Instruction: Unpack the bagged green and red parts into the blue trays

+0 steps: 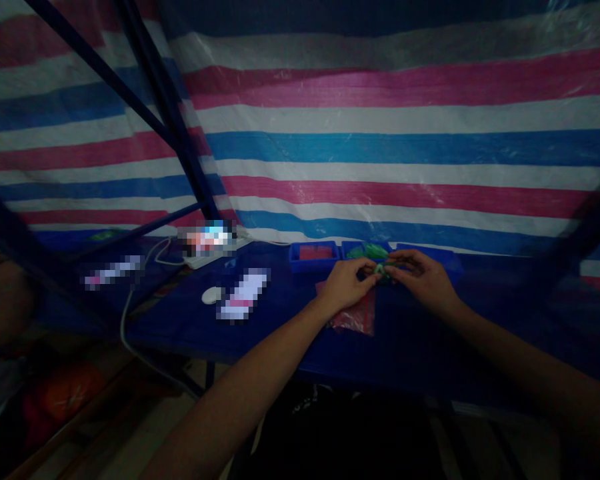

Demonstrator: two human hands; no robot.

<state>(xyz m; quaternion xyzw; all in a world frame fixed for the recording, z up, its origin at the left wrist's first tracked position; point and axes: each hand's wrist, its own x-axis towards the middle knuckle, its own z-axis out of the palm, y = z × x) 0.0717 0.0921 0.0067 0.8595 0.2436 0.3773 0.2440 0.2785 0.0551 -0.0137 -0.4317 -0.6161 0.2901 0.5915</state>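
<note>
My left hand (349, 285) reaches in from below, its thumb and index finger closed on a small green and white piece (380, 269). From the other side my right hand (424, 277) pinches the same piece, whose exact kind is too dim and small to make out. Beneath my left hand a red, see-through plastic bag (359, 319) lies flat on the blue table (300, 333). Just behind the hands stands a blue bin with green plastic pieces (373, 251) in it. Left of it, another blue bin (294, 261) holds red material. A third blue bin (449, 261) is partly hidden by my right hand.
At left on the table lie a blurred-out phone-like object (245, 293), a white round object (211, 295) and a white power strip (215, 256) with a cable. Blue metal posts (180, 143) and a striped sheet (400, 147) bound the place. Another person's arm (0, 300) shows far left.
</note>
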